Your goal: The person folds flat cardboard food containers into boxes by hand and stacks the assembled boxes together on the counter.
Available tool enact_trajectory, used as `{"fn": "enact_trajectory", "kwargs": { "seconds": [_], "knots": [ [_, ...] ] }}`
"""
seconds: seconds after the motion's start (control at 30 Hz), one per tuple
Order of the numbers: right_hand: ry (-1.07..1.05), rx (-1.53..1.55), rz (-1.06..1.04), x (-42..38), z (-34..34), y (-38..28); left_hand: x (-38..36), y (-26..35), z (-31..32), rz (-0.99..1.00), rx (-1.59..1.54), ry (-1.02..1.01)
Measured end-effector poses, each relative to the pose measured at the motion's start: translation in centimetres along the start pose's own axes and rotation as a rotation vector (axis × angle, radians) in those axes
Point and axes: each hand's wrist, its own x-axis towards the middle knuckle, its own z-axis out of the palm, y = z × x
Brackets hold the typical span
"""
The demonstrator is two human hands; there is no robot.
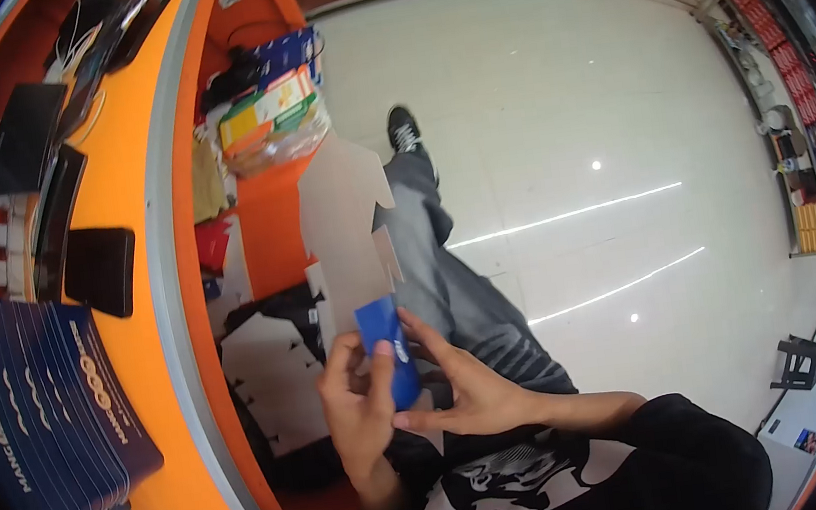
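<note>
A cardboard box blank [349, 221] stretches away from my lap, its pale inner side up and its edges cut into tabs. At its near end a blue printed panel [390, 358] with white lettering stands folded up. My left hand [359, 402] grips this panel from the left, thumb across its face. On the other side my right hand [474, 393] pinches it, one finger near the top edge and the thumb low by the bottom corner. Another pale cut-out blank [273, 381] lies to the left, beside dark cloth.
On the orange counter [169, 383] at left rest a stack of dark blue flat boxes [47, 397] and a black tablet-like device [100, 270]. Plastic-wrapped packets [274, 119] sit ahead on an orange surface. Stocked shelves [793, 100] and a dark stool [798, 362] stand right.
</note>
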Motion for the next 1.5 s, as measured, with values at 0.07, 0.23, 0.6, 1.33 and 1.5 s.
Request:
{"fn": "enact_trajectory", "kwargs": {
  "seconds": [0.07,0.23,0.6,1.33,1.5],
  "knots": [
    [0.042,0.118,0.038,-0.6,-1.4,-1.6,0.1,1.1,1.7,0.019,-0.107,-0.145],
    [0.021,0.187,0.209,-2.6,-5.8,-4.0,0.9,1.5,4.6,0.084,-0.188,-0.254],
    [0.566,-0.534,-0.498,-5.7,-2.5,-2.3,1.3,3.4,6.3,0.089,-0.841,-0.144],
    [0.427,-0.839,-0.711,-4.3,-6.5,-3.9,0.4,2.1,8.7,0.423,-0.352,0.000],
    [0.548,-0.759,-0.651,-4.3,-6.6,-2.5,0.2,1.5,10.0,0.503,-0.290,0.053]
  ]
}}
